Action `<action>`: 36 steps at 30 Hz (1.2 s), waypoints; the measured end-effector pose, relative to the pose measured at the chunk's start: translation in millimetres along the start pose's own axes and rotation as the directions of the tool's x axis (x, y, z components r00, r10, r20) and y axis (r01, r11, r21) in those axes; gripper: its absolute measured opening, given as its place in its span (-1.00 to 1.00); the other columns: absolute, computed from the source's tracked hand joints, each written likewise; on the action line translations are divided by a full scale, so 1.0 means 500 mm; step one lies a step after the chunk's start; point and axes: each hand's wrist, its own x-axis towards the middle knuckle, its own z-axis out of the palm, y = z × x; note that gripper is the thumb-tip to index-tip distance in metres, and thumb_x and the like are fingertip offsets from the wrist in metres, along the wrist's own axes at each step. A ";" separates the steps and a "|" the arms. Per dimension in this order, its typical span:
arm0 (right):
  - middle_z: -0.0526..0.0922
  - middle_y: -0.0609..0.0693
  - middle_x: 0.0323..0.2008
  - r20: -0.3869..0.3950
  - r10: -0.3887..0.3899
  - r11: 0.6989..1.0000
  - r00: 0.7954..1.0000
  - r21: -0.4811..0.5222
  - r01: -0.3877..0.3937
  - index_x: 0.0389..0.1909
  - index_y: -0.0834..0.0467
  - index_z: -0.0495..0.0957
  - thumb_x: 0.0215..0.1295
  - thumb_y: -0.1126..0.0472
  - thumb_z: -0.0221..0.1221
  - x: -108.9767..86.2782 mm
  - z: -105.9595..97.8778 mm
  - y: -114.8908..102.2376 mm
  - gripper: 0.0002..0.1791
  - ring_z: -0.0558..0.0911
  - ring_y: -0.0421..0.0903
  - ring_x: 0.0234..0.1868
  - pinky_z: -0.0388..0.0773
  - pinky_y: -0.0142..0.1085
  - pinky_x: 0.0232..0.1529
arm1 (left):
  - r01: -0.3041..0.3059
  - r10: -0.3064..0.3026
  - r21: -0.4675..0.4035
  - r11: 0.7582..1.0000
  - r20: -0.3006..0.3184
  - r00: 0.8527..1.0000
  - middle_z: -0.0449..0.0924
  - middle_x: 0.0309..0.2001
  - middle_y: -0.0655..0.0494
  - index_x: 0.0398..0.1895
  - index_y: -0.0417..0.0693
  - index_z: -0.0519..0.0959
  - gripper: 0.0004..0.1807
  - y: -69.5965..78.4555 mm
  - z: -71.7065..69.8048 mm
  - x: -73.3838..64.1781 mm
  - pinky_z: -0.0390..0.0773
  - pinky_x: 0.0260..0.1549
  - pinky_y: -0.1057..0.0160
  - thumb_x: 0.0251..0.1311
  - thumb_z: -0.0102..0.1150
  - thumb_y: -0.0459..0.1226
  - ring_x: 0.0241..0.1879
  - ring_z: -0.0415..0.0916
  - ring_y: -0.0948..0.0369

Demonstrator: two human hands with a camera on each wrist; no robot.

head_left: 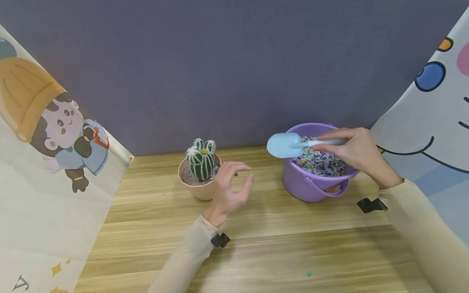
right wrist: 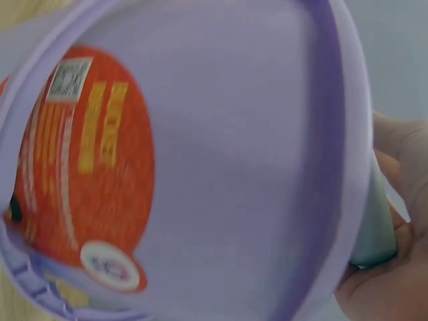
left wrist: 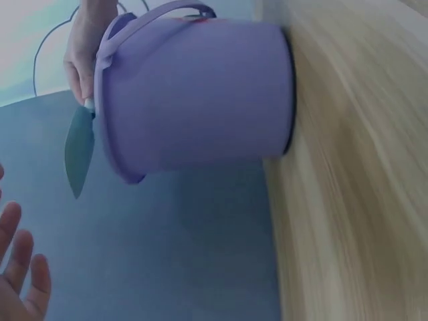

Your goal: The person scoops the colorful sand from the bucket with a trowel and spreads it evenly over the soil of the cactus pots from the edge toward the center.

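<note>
My right hand (head_left: pixel 360 150) grips the grey handle of a small toy shovel (head_left: pixel 285 145) over the purple bucket (head_left: pixel 311 187). The shovel's light blue blade points left, past the bucket's rim. Inside the bucket lie many small multicoloured beads (head_left: pixel 322 162). My left hand (head_left: pixel 229 191), fingers loosely bent and holding nothing, is beside a peach flowerpot (head_left: pixel 200 191) and overlaps its right side in the head view. A green-and-white cactus (head_left: pixel 202 165) stands in the pot, with greyish fill and some coloured beads around it. In the right wrist view, the bucket wall (right wrist: pixel 234 147) covers most of the shovel.
Both things stand on a wood-grain table (head_left: pixel 154 240) against a dark blue-grey back panel (head_left: pixel 220 73). Printed cartoon panels (head_left: pixel 69 134) flank the table. One teal bead (head_left: pixel 309 273) lies near the front. The bucket's handle (head_left: pixel 329 193) hangs down at its front.
</note>
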 end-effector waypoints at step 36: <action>0.74 -0.03 -0.64 0.180 -0.089 0.851 0.980 -0.497 0.169 -0.25 0.19 0.86 0.12 0.00 0.56 0.012 -0.158 0.099 -0.66 0.59 -0.07 -0.57 0.43 -0.24 -0.56 | 0.525 -0.521 0.111 0.844 0.403 0.752 0.10 0.72 0.21 0.72 0.13 0.12 0.13 0.045 0.183 0.054 0.21 0.59 -0.26 0.18 0.39 0.28 0.68 0.12 0.05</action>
